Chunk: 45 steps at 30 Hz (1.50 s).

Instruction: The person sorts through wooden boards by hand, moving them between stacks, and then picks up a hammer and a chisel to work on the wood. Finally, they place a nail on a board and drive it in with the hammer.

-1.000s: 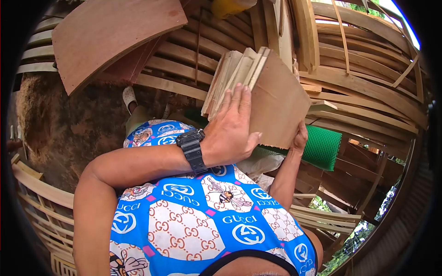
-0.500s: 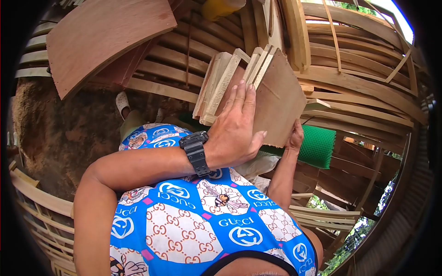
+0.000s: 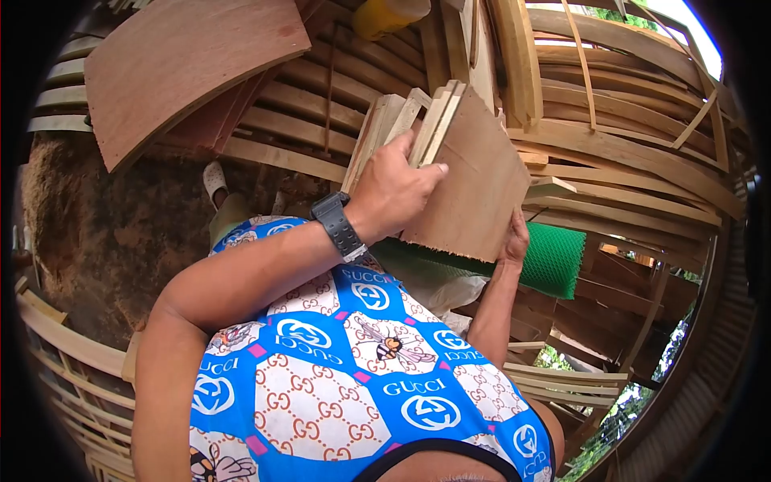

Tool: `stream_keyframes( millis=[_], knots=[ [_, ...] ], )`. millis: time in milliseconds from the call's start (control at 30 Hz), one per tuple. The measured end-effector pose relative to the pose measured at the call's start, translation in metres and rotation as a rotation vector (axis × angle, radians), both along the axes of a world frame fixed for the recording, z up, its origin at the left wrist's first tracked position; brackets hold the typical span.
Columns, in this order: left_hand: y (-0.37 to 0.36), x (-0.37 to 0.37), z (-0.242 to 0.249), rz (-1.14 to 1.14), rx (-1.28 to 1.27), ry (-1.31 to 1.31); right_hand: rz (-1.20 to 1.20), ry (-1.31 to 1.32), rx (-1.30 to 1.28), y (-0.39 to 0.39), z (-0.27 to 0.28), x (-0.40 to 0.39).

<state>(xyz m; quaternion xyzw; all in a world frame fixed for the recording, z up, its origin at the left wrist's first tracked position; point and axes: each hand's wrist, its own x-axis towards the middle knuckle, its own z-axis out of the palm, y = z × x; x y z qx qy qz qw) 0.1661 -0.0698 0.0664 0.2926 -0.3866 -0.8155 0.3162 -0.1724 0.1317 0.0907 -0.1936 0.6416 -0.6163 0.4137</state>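
Nearest, a blue and white patterned shirt (image 3: 321, 402) is filling the lower part of the view, and the left forearm is crossing above it, wearing a black watch (image 3: 338, 227). The left hand (image 3: 392, 189) is grasping some pale wood strips (image 3: 438, 124), its fingers bending in behind them and its thumb resting on the near side. Half a second ago those fingers were stretching straight across the wood; now they are curling, and the watch is sitting higher (more of the shirt is showing under the wrist).

The strips are running along the left side of a brown board (image 3: 478, 169), which is tilting in front of the chest, between the two hands. Its ragged lower edge is now showing more fully, since the left hand is no longer covering that corner. The right hand (image 3: 516, 237) is clasping the board's lower right edge, keeping much the same place as before. More wood pieces (image 3: 373, 132) are standing just left of the strips.

Past the right wrist, a green mesh roll (image 3: 554, 259) is lying beside a whitish plastic bag (image 3: 458, 296). Farther off, a pale shoe (image 3: 214, 178) is showing over the brown ground (image 3: 104, 233), a large reddish panel (image 3: 193, 64) is leaning at upper left, a yellow container (image 3: 385, 16) is sitting at the top, and long slats (image 3: 618, 153) are stretching across the right.
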Motion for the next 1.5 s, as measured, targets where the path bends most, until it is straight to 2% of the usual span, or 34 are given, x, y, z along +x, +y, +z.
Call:
stream_keyframes(
  millis=[100, 133, 200, 333, 400, 533, 600, 767, 867, 900, 967, 1100, 1200, 1300, 1367, 1500],
  knots=[
    [0.001, -0.001, -0.009, 0.028, -0.524, -0.346, 0.007, -0.025, 0.025, 0.002, -0.003, -0.008],
    [0.004, -0.002, -0.010, 0.027, -0.524, -0.347, 0.007, -0.040, 0.033, 0.004, -0.005, -0.012],
    [0.012, -0.001, -0.011, 0.262, -0.780, -0.613, -0.023, -0.049, 0.027, 0.006, -0.003, -0.015],
    [0.008, -0.004, -0.022, 0.189, -0.704, -0.553, -0.030, -0.060, 0.039, 0.008, -0.006, -0.015],
    [0.005, -0.001, -0.016, -0.013, -0.607, -0.518, -0.030, -0.075, 0.054, 0.010, -0.009, -0.019],
    [0.020, -0.003, 0.001, 0.034, -0.542, -0.411, 0.040, -0.095, 0.052, 0.008, 0.000, -0.015],
    [0.031, -0.009, 0.017, 0.199, -0.604, -0.350, 0.028, -0.080, 0.053, 0.012, 0.000, -0.023],
    [0.027, -0.019, 0.030, 0.178, -0.503, -0.205, -0.048, -0.049, 0.024, 0.022, 0.003, -0.033],
    [0.015, -0.022, 0.021, -0.043, -0.147, -0.066, 0.039, -0.149, -0.085, 0.031, 0.009, -0.045],
    [0.019, -0.026, 0.015, -0.045, -0.148, -0.065, 0.062, -0.138, -0.078, 0.030, 0.015, -0.043],
    [0.026, -0.034, 0.001, -0.029, 0.044, -0.009, 0.084, -0.129, -0.070, 0.027, 0.025, -0.042],
    [0.024, -0.027, 0.001, -0.085, -0.078, -0.101, 0.037, -0.166, 0.016, 0.020, 0.034, -0.040],
    [0.029, -0.039, -0.007, -0.073, -0.059, -0.157, 0.010, -0.171, 0.105, 0.015, 0.026, -0.055],
    [0.029, -0.047, -0.021, -0.015, -0.199, -0.287, 0.031, -0.169, 0.208, 0.007, 0.025, -0.060],
    [0.017, -0.037, -0.023, -0.246, -0.236, -0.345, 0.054, -0.175, 0.242, 0.001, 0.025, -0.062],
    [0.006, -0.026, -0.013, -0.211, -0.336, -0.395, 0.097, -0.204, 0.242, -0.006, 0.019, -0.069]
  ],
)
